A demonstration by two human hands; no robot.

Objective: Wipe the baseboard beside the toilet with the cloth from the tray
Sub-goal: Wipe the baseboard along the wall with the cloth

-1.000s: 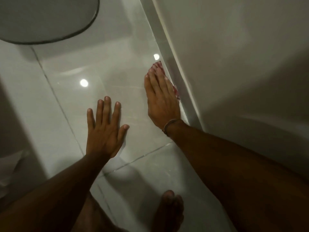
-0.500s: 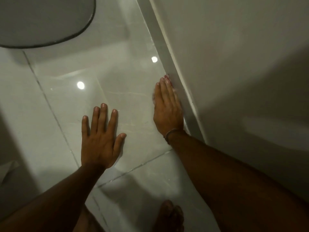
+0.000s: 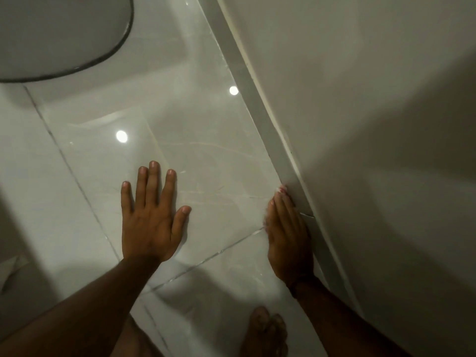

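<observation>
The grey baseboard (image 3: 247,81) runs diagonally along the foot of the white wall, from top centre down to the lower right. My right hand (image 3: 288,238) lies flat against it with the fingers together, pressing a pinkish cloth (image 3: 282,189) to the strip. Only a small edge of the cloth shows past my fingertips. My left hand (image 3: 152,222) rests palm down on the glossy floor tile, fingers spread and holding nothing. The toilet (image 3: 59,34) fills the top left corner.
The white wall (image 3: 360,99) closes off the right side. Pale glossy floor tiles (image 3: 195,119) with thin grout lines lie between toilet and baseboard. My bare foot (image 3: 265,331) is at the bottom edge. A crumpled white thing (image 3: 10,271) sits at the far left.
My right hand has slid back toward me along the baseboard with the cloth under it. My left hand has stayed flat on the floor.
</observation>
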